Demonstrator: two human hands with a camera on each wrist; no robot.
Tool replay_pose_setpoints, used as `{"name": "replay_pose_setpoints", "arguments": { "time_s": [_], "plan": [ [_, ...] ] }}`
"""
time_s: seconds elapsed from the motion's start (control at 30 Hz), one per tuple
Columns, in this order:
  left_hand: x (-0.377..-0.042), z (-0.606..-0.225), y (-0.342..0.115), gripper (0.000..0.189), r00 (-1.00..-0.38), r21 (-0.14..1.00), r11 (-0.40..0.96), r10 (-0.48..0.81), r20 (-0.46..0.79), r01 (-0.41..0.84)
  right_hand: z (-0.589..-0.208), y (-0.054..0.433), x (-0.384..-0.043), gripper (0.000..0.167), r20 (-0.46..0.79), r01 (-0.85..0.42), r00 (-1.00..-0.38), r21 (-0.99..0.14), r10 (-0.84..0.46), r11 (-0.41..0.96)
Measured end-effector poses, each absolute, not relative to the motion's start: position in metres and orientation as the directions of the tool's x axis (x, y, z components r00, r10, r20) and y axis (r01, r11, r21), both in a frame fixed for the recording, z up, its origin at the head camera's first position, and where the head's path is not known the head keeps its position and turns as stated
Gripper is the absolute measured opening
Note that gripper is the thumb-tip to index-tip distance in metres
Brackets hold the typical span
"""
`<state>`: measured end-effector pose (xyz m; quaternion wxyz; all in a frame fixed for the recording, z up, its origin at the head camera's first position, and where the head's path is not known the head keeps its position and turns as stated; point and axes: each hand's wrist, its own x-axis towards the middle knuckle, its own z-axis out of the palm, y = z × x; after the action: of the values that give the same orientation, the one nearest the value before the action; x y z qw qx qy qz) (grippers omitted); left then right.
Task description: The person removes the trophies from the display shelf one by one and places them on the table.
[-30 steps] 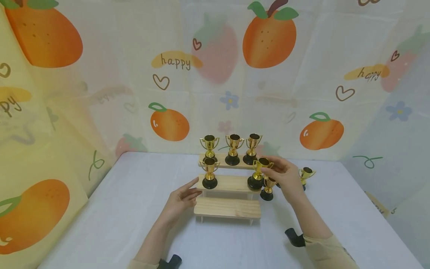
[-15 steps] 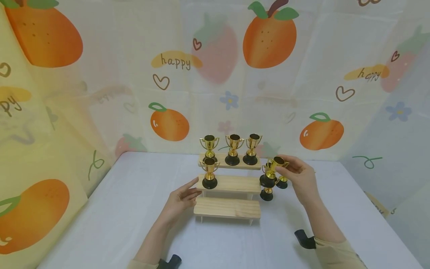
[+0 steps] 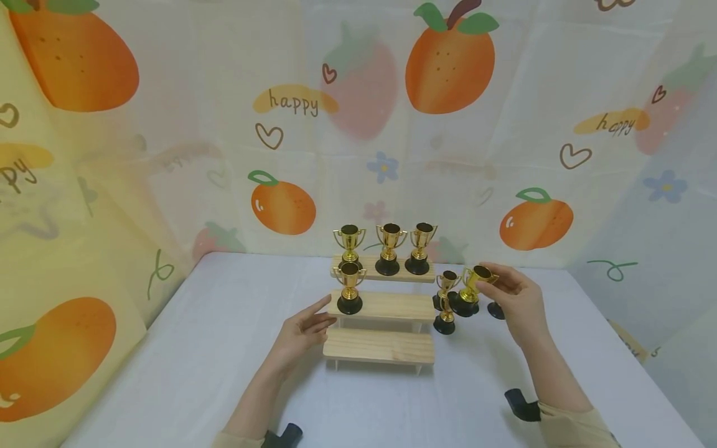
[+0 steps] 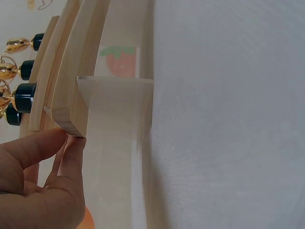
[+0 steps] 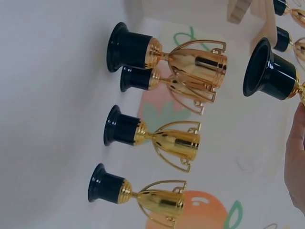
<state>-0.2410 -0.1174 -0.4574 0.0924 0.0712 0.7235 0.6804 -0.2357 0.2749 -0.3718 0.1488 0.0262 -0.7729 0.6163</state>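
My right hand [image 3: 518, 302] pinches a small gold trophy [image 3: 469, 294] by its cup, right of the wooden three-step display stand [image 3: 381, 345]. In the right wrist view, this trophy's black base [image 5: 274, 71] hangs higher than the standing trophies. My left hand [image 3: 302, 333] touches the stand's left end; in the left wrist view, the fingertips meet a board's end [image 4: 69, 121]. One trophy [image 3: 350, 289] stands at the left of the middle step. Three more, among them a trophy [image 3: 390, 249] in the centre, stand on the top step. Nothing stands on the lowest step.
Several trophies stand on the white cloth right of the stand, including a front trophy [image 3: 445, 320] close to it and a gold trophy [image 5: 157, 202] farther along. A fruit-printed curtain [image 3: 213, 137] rises behind the table [image 3: 196, 348].
My right hand has carried its trophy from above the right end of the middle step out to the right. My left hand has stayed at the stand's left end.
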Motion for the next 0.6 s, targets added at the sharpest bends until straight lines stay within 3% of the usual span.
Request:
{"name": "replay_pose_setpoints", "arguments": {
  "time_s": [0.23, 0.5, 0.6],
  "plan": [
    [-0.241, -0.457, -0.117, 0.068, -0.973, 0.997, 0.072, 0.229, -0.034, -0.018, -0.378, 0.283, -0.234, 0.039, 0.233, -0.198, -0.958, -0.959, 0.167, 0.204],
    [-0.241, -0.457, -0.118, 0.067, -0.972, 0.997, 0.080, 0.232, -0.023, -0.004, -0.385, 0.296, -0.233, 0.044, 0.205, -0.120, -0.949, -0.937, 0.240, 0.327],
    [-0.241, -0.457, -0.118, 0.068, -0.972, 0.997, 0.081, 0.235, -0.022, -0.003, -0.387, 0.300, -0.233, 0.042, 0.203, -0.121, -0.946, -0.945, 0.255, 0.304]
  ]
}}
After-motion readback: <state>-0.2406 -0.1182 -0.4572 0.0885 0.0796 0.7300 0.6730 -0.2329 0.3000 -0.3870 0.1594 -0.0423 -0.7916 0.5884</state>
